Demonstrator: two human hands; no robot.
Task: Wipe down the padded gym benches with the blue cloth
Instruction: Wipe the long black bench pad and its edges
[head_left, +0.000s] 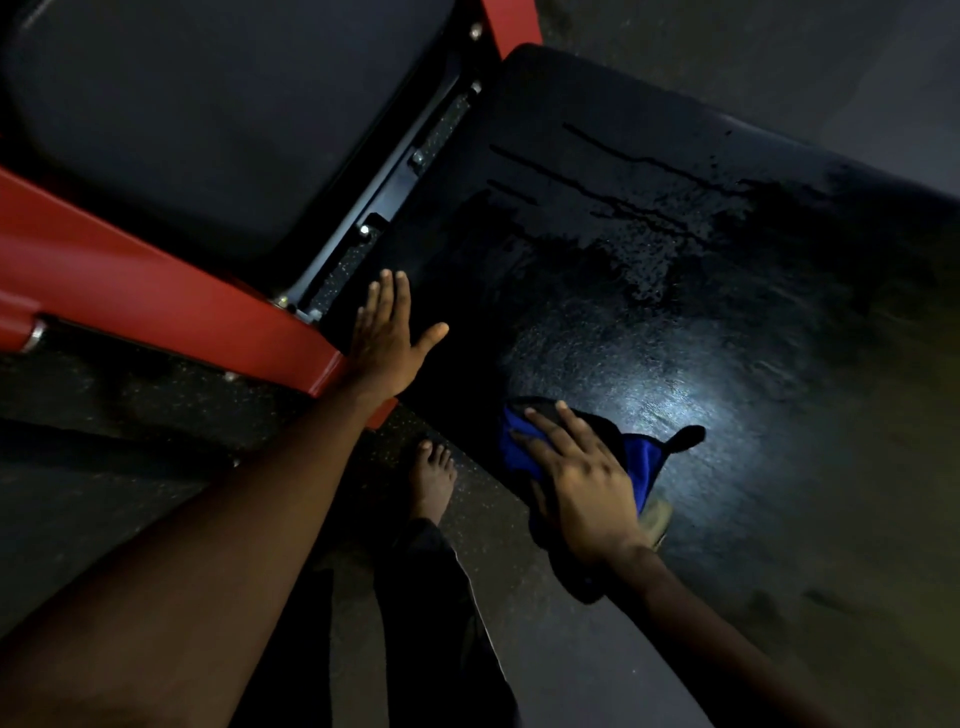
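Observation:
A black padded bench pad (675, 270) fills the right half of the view, with wet streaks and a bright glare on its surface. My right hand (582, 478) presses flat on the blue cloth (641, 460) at the pad's near edge, fingers spread over it. Part of the cloth sticks out to the right of the hand. My left hand (387, 338) lies open and flat on the pad's near left corner, beside the red frame. A second dark pad (208, 114) sits at the upper left.
A red steel frame (156, 296) runs across the left, with a black bracket and bolts (395, 176) in the gap between the two pads. My bare foot (431, 478) stands on the speckled dark floor (130, 415) below the bench.

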